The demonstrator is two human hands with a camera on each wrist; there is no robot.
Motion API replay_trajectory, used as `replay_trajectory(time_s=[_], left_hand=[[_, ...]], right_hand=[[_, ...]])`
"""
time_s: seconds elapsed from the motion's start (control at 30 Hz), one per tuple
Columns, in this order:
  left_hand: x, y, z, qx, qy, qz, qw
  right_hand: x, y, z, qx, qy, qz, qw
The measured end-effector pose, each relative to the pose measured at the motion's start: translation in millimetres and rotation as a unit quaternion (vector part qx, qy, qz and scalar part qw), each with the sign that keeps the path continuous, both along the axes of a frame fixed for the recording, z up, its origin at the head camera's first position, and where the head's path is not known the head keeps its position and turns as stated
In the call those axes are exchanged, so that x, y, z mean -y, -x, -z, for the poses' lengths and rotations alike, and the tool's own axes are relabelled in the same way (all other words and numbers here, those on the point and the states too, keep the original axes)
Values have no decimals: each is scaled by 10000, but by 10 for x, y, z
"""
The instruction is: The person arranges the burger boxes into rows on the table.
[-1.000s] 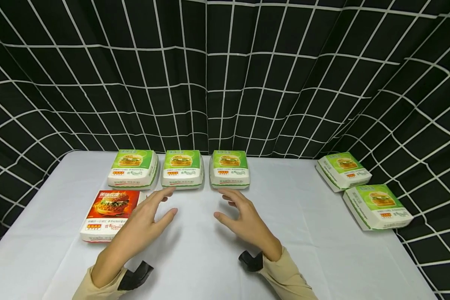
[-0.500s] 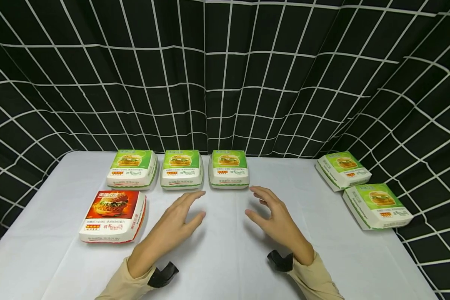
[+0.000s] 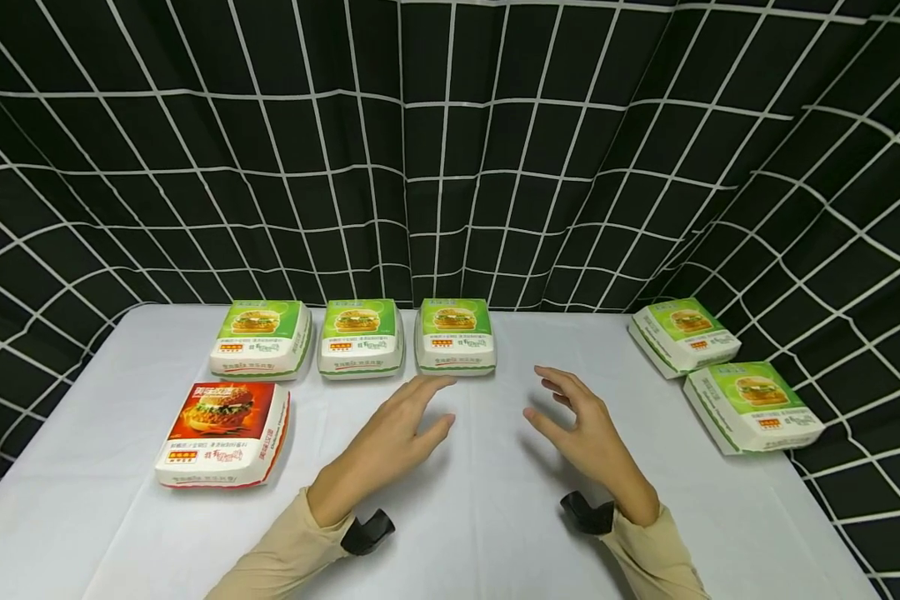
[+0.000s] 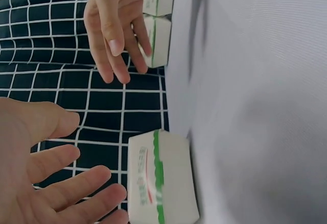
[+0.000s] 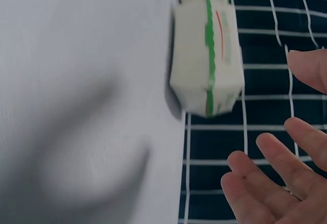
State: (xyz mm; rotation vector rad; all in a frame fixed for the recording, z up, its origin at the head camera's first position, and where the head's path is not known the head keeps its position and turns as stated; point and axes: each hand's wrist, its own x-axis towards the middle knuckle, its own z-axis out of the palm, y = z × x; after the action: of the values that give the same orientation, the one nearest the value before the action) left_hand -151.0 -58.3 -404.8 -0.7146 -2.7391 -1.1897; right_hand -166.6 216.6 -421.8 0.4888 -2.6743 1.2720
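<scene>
Both hands hover over the white table with nothing in them. My left hand [image 3: 390,442] has its fingers extended, just in front of the third green burger box [image 3: 456,337] in the back row. To its right, my right hand [image 3: 591,437] faces it across a gap, fingers relaxed and thumb apart. Beside that box in the row stand a middle green burger box [image 3: 360,339] and a left one [image 3: 261,340]. A red burger box [image 3: 223,435] lies closer to me on the left. In the left wrist view, a green-edged box [image 4: 163,183] lies beyond the left fingertips, apart from them.
Two more green burger boxes, a rear one [image 3: 685,337] and a front one [image 3: 753,408], sit angled at the table's right edge, close together. A black curtain [image 3: 450,167] with white grid lines rises behind and beside the white tabletop [image 3: 480,533].
Both hands have moved to the right over the table, staying apart and facing each other. The left hand no longer covers part of the red box. The boxes have not moved.
</scene>
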Motion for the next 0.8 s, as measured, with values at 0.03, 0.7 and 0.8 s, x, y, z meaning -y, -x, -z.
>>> replay_trajectory(time_s=[0.03, 0.7, 0.8], left_hand=[[-24, 15, -2, 14, -1, 57, 10000], [-656, 209, 103, 393, 8, 687, 9969], [-751, 227, 121, 396, 79, 752, 9963]], right_hand=[[-27, 6, -11, -10, -6, 49, 10000], [-775, 17, -138, -72, -265, 1128, 9932], [-887, 6, -155, -86, -301, 1324, 9907]])
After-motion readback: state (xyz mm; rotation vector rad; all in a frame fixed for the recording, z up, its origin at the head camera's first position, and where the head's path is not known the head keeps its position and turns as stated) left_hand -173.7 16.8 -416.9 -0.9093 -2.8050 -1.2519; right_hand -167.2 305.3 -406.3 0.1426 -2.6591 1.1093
